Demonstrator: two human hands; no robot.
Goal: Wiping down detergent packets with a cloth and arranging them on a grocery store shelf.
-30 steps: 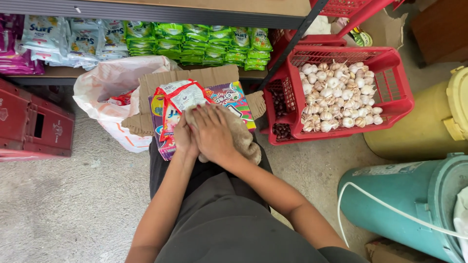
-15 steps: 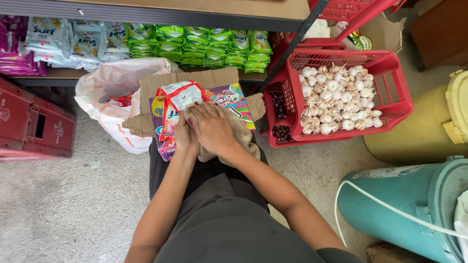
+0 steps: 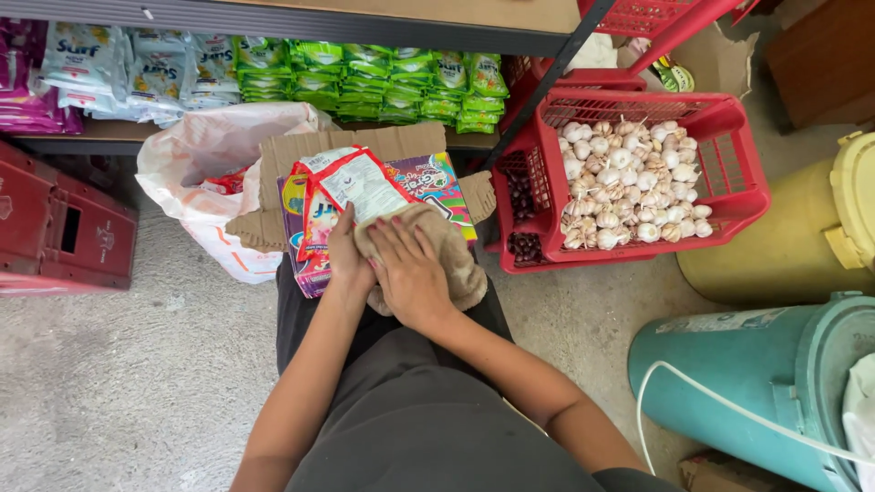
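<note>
1. Head view, centre of the frame: the right hand (image 3: pixel 410 273) lies flat, fingers spread and pressing down on a beige cloth (image 3: pixel 451 260) that rests on the person's lap, just below centre.
2. The left hand (image 3: pixel 346 260) sits beside it on the left, partly under the right hand; its fingers curl over the edge of the cloth and touch a red-and-white sachet pack (image 3: pixel 351 187).
3. That pack lies on a colourful printed carton (image 3: pixel 428 182), which stands in an open cardboard box (image 3: pixel 365 146) just above the hands.
4. Left of the box, a white plastic bag (image 3: pixel 196 169) slumps on the floor.
5. Far left, a dark red crate (image 3: pixel 59 232) lies on its side.
6. Upper part of the frame: a low shelf (image 3: pixel 392 23) holds rows of green sachets (image 3: pixel 383 82) in the middle and white and purple packets (image 3: pixel 91 68) at upper left.
7. Right of centre, a red plastic basket (image 3: pixel 743 173) is filled with garlic bulbs (image 3: pixel 629 178); a narrow section on its left holds small dark items, too small to identify.
8. Right edge: a yellow drum (image 3: pixel 802 237); lower right, a teal drum (image 3: pixel 747 374) with a white cord (image 3: pixel 693 392) across it.
9. The floor (image 3: pixel 118 383) is bare grey concrete, rough and speckled.
</note>
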